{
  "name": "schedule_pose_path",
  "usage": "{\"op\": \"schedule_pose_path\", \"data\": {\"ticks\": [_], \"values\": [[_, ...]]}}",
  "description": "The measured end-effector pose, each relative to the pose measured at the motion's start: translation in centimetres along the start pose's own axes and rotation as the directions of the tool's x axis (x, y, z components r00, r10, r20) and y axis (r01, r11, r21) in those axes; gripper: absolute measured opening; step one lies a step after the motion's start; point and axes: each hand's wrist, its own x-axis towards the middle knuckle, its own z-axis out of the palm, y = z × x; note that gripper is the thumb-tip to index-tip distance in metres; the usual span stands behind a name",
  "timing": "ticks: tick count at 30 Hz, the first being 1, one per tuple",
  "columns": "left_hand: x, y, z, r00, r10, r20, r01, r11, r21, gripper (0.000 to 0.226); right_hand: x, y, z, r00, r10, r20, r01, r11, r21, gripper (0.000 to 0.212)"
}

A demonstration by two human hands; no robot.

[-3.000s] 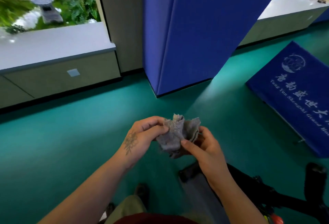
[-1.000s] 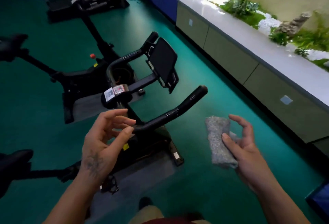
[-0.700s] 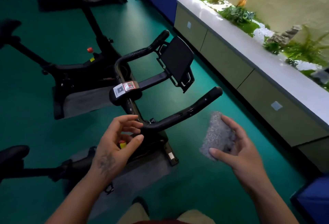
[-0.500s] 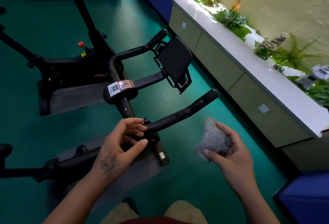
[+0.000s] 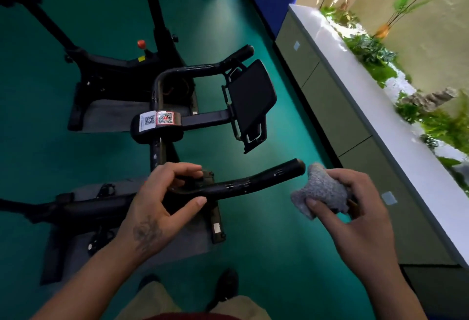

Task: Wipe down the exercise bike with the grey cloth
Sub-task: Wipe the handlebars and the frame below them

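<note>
Left hand has closed in on the near handlebar since half a second ago: fingers above, thumb below, curled around the bar but not yet clamped. Right hand grips the bunched cloth, now just beside the bar's end, apart from it. Judgement: wiping is about to start at the bar tip. Cloth is grey, nubbly, soft; the bar is black, smooth, tubular. Beyond the hands: flat dark screen, labelled stem.
</note>
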Motion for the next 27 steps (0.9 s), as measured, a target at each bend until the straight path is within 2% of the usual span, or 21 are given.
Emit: {"op": "schedule_pose_path", "data": {"ticks": [3,6,9,12,14,16,27], "values": [[0.0,0.0,0.4,0.993,0.028,-0.114,-0.009,0.985,0.171,0.056,3.1,0.7,-1.3,0.993,-0.028,0.115,0.032,0.999,-0.036,0.056],[-1.0,-0.2,0.7,0.978,0.014,-0.206,0.040,0.966,0.255,0.070,6.0,1.6,-1.7,0.953,-0.176,0.245,0.202,0.976,-0.082,0.054],[-2.8,-0.7,1.1,0.960,-0.117,-0.254,0.171,0.964,0.204,0.086,8.1,2.4,-1.4,0.877,-0.275,0.394,0.337,0.936,-0.097,0.044],[-4.6,-1.9,1.3,0.924,-0.272,-0.267,0.298,0.953,0.061,0.104,8.9,2.9,-1.2,0.824,-0.297,0.482,0.406,0.904,-0.137,0.041],[-5.2,-2.8,1.4,0.897,-0.362,-0.254,0.360,0.931,-0.056,0.113,9.2,3.2,-1.2,0.813,-0.290,0.505,0.413,0.898,-0.149,0.043],[-5.1,-3.5,1.4,0.896,-0.383,-0.226,0.365,0.923,-0.119,0.117,9.5,3.3,-1.2,0.816,-0.273,0.510,0.403,0.901,-0.162,0.046],[-4.9,-4.3,1.1,0.925,-0.363,-0.113,0.342,0.924,-0.170,0.116,9.1,2.0,0.3,0.836,-0.229,0.499,0.396,0.882,-0.257,0.038]]}}
